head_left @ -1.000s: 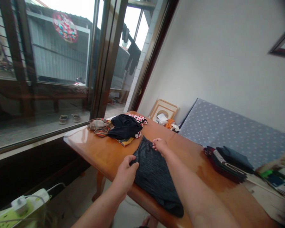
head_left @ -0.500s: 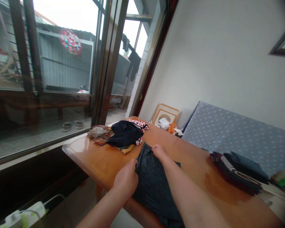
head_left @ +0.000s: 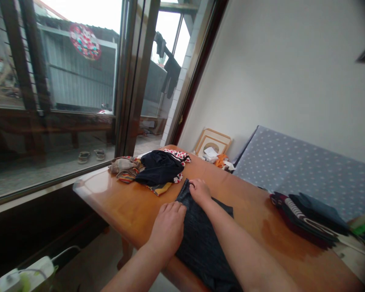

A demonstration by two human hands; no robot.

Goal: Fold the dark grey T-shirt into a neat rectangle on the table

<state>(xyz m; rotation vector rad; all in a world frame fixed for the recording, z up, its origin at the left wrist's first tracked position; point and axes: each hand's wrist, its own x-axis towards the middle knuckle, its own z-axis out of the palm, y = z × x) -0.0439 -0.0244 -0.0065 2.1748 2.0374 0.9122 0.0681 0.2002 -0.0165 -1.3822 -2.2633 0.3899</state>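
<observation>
A dark grey, heathered piece of clothing [head_left: 202, 243] lies over the near side of the wooden table, its lower part running out of view at the bottom. I cannot tell whether it is trousers or a top. My left hand [head_left: 169, 225] has its fingers bent over the left edge of the cloth. At the far end, my right hand [head_left: 200, 192] is closed on the cloth near its top corner. My right forearm crosses above the garment and hides part of it. One dark flap sticks out to the right of that arm.
A loose heap of clothes [head_left: 158, 168] lies toward the table's far left end. Folded clothes [head_left: 307, 219] are stacked at the right, beside a grey spotted panel [head_left: 304, 162]. The wooden table [head_left: 246, 227] has a rounded left corner. A white power strip [head_left: 27, 271] sits low at left.
My left hand has turned over, its knuckles now upward on the cloth's edge. My right hand has moved slightly left along the top. The view has shifted a little.
</observation>
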